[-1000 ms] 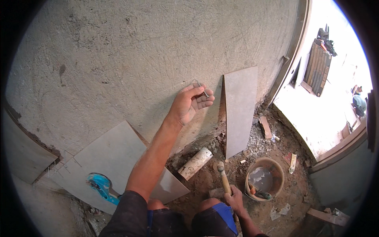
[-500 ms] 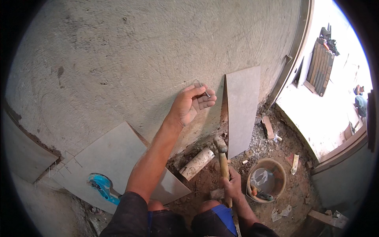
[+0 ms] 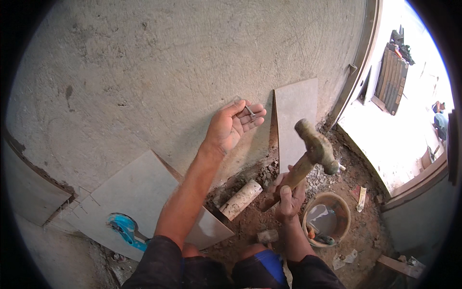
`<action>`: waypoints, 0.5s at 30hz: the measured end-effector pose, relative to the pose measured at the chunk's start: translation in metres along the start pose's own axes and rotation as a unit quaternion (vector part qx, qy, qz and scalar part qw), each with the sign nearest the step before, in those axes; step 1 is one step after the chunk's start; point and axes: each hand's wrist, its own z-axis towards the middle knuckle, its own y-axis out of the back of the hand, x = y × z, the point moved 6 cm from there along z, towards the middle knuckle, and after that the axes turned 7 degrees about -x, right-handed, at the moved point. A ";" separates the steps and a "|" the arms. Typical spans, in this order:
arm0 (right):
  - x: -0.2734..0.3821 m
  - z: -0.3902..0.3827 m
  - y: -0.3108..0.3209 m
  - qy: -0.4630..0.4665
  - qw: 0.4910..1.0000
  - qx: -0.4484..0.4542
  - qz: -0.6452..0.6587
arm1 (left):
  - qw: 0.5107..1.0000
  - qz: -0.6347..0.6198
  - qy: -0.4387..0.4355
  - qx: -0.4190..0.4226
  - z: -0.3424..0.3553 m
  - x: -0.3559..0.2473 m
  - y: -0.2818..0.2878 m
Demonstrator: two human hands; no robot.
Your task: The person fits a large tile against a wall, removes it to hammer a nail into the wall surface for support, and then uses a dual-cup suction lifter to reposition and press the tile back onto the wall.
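Observation:
My left hand (image 3: 230, 126) is at the rough plastered wall (image 3: 159, 77), palm turned toward me. Its thumb and fingers pinch a metal nail (image 3: 250, 112), whose head end slants down and right; whether the tip touches the wall I cannot tell. Lower right, my right hand (image 3: 290, 200) grips the wooden handle of a hammer (image 3: 317, 148). The dusty hammer head is raised in front of a narrow grey tile (image 3: 296, 111) that leans on the wall, apart from the nail.
A large grey tile (image 3: 134, 188) with a blue suction lifter (image 3: 126, 229) lies lower left. On the rubble floor are a whitish cylinder (image 3: 240, 200), a small block (image 3: 267, 235) and a bucket (image 3: 348, 216) of liquid holding tools. At right, a doorway opens onto bright ground (image 3: 380, 149).
My right hand has lifted the hammer up and to the right, its head now higher and nearer. The left hand keeps the nail at nearly the same place on the wall.

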 end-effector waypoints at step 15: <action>-0.057 0.008 -0.052 0.026 0.990 -0.014 -0.135 | 1.000 -0.004 -0.022 -0.011 0.005 0.001 0.005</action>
